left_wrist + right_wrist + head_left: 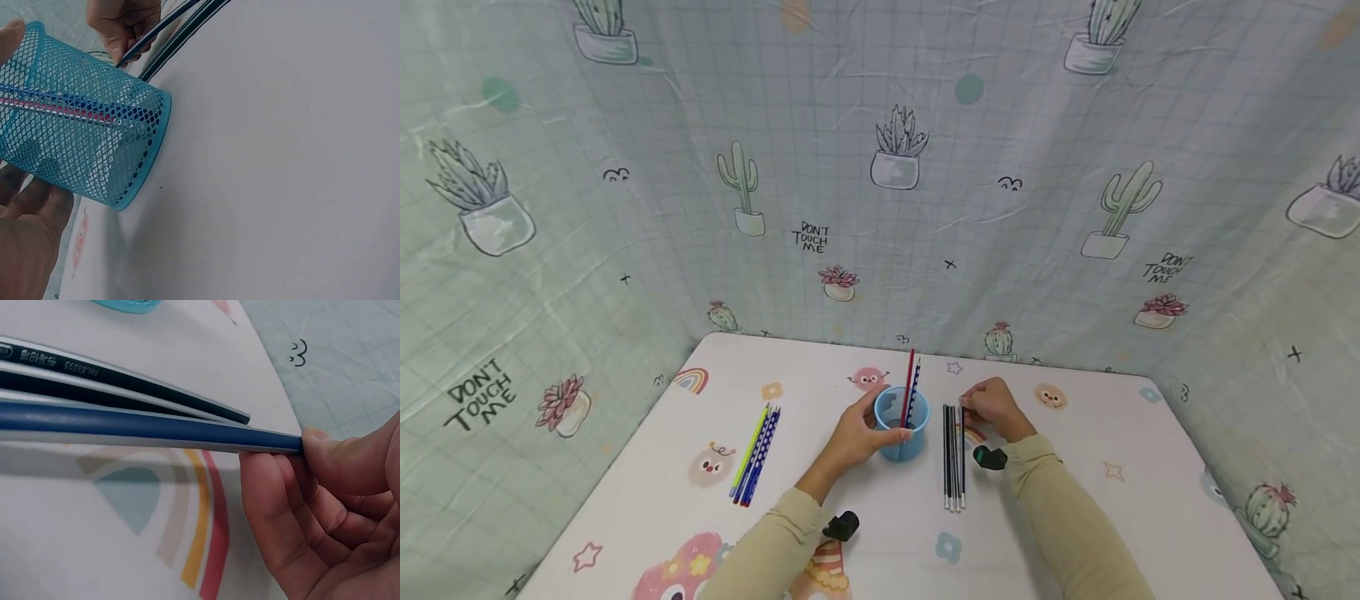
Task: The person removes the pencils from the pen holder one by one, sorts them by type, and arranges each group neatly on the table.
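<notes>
My left hand [859, 435] holds a light-blue mesh pencil cup [901, 452], its thumb across the near side and fingers round the back. A red pencil [909, 375] and a blue pencil with white dots [915, 387] lean inside the cup. To its right lie several black-and-silver pencils [950, 458] in a row. My right hand [992, 407] pinches the far end of the rightmost striped pencil [156, 426] between thumb and fingers. In the left wrist view the cup [87, 125] appears tilted, with the right hand [125, 28] beyond it.
A second group of pencils, one yellow-green pencil [749, 454] and several blue dotted pencils [762, 458], lies left of the cup. The white table [1045, 533] has printed cartoon figures. A cactus-print curtain [955, 225] stands behind and on both sides.
</notes>
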Demonstrator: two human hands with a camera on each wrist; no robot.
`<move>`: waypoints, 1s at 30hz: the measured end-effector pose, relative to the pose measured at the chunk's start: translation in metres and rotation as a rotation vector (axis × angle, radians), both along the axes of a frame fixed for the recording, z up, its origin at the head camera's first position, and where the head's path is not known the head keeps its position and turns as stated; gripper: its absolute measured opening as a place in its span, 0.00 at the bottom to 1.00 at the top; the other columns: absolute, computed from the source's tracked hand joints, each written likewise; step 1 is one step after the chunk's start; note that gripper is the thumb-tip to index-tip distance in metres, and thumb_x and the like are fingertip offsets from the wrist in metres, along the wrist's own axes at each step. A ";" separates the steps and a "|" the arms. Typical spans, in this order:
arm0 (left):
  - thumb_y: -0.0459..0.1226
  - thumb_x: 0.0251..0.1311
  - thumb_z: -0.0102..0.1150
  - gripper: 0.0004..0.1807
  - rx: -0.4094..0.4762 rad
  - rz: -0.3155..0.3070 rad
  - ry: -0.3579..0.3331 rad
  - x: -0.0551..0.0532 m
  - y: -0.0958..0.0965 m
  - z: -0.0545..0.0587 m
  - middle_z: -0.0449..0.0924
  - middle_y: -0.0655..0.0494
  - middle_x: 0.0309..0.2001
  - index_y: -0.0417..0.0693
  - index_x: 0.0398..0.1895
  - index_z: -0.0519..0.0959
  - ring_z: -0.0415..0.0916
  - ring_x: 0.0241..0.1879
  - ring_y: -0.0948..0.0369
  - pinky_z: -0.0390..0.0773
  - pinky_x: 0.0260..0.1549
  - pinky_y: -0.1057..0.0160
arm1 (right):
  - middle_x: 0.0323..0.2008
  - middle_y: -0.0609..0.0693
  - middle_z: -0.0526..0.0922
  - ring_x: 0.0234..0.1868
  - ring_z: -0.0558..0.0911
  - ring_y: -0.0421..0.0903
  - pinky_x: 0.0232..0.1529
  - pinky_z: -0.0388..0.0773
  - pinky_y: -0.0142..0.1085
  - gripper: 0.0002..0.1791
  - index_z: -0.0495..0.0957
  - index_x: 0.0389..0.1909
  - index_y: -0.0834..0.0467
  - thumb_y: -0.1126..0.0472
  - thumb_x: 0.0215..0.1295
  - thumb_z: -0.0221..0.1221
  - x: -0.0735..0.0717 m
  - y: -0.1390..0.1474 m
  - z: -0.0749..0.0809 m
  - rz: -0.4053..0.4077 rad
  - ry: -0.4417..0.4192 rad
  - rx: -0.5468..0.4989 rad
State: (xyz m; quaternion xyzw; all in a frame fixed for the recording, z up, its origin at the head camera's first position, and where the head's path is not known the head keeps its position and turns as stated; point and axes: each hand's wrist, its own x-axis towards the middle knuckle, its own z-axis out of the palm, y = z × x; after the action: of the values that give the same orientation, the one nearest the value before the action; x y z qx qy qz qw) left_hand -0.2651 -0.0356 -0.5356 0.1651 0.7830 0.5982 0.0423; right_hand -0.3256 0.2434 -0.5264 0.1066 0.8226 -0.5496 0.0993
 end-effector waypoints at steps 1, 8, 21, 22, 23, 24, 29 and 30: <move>0.46 0.54 0.80 0.50 0.002 -0.002 -0.001 0.000 0.000 0.000 0.74 0.50 0.72 0.54 0.79 0.64 0.72 0.73 0.50 0.70 0.74 0.46 | 0.25 0.53 0.81 0.21 0.80 0.41 0.25 0.83 0.30 0.09 0.82 0.45 0.72 0.69 0.71 0.60 0.001 0.000 -0.001 0.000 0.000 0.005; 0.46 0.55 0.80 0.50 0.009 -0.013 0.002 0.000 0.001 -0.002 0.74 0.48 0.72 0.51 0.79 0.64 0.72 0.72 0.49 0.69 0.74 0.45 | 0.22 0.51 0.82 0.19 0.81 0.40 0.23 0.84 0.30 0.09 0.83 0.43 0.72 0.69 0.68 0.63 0.005 -0.002 -0.005 -0.010 -0.003 0.019; 0.47 0.55 0.79 0.50 -0.008 -0.005 -0.011 0.002 0.000 0.003 0.73 0.50 0.73 0.55 0.80 0.63 0.71 0.73 0.50 0.69 0.75 0.47 | 0.25 0.54 0.83 0.21 0.82 0.42 0.25 0.85 0.32 0.07 0.83 0.41 0.71 0.70 0.67 0.64 0.006 -0.004 -0.007 -0.036 0.001 0.015; 0.47 0.55 0.79 0.50 -0.009 -0.002 -0.011 0.002 0.000 0.003 0.73 0.50 0.73 0.55 0.80 0.63 0.71 0.73 0.51 0.69 0.75 0.47 | 0.25 0.54 0.83 0.21 0.82 0.42 0.25 0.85 0.32 0.07 0.83 0.41 0.71 0.70 0.67 0.64 0.006 -0.004 -0.007 -0.038 0.000 0.013; 0.47 0.55 0.79 0.50 -0.009 -0.004 -0.010 0.002 0.000 0.003 0.73 0.50 0.73 0.54 0.80 0.63 0.71 0.73 0.51 0.69 0.75 0.47 | 0.25 0.54 0.83 0.21 0.82 0.42 0.25 0.85 0.32 0.07 0.83 0.42 0.71 0.70 0.67 0.64 0.006 -0.004 -0.007 -0.040 -0.003 0.013; 0.47 0.55 0.79 0.50 -0.007 -0.006 -0.010 0.001 0.000 0.003 0.73 0.50 0.73 0.54 0.79 0.63 0.71 0.73 0.51 0.69 0.75 0.47 | 0.25 0.54 0.83 0.21 0.82 0.42 0.25 0.85 0.33 0.07 0.83 0.42 0.71 0.70 0.67 0.64 0.006 -0.005 -0.007 -0.041 -0.006 0.015; 0.47 0.56 0.79 0.50 -0.006 -0.012 -0.001 0.000 -0.001 0.002 0.73 0.48 0.72 0.51 0.80 0.63 0.72 0.72 0.50 0.70 0.74 0.45 | 0.24 0.54 0.83 0.21 0.83 0.42 0.25 0.86 0.33 0.07 0.83 0.41 0.70 0.70 0.67 0.64 0.005 -0.006 -0.007 -0.047 -0.011 0.044; 0.48 0.55 0.79 0.50 -0.008 -0.010 -0.002 0.000 -0.001 0.003 0.74 0.49 0.72 0.52 0.79 0.63 0.73 0.72 0.50 0.70 0.74 0.45 | 0.24 0.54 0.83 0.21 0.83 0.43 0.25 0.86 0.33 0.07 0.83 0.41 0.70 0.70 0.67 0.64 0.005 -0.006 -0.007 -0.044 -0.010 0.049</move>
State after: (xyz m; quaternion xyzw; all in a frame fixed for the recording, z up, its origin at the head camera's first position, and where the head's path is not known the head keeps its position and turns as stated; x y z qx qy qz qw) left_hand -0.2651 -0.0365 -0.5330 0.1684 0.7844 0.5951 0.0468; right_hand -0.3202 0.2377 -0.5337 0.1299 0.8329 -0.5307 0.0885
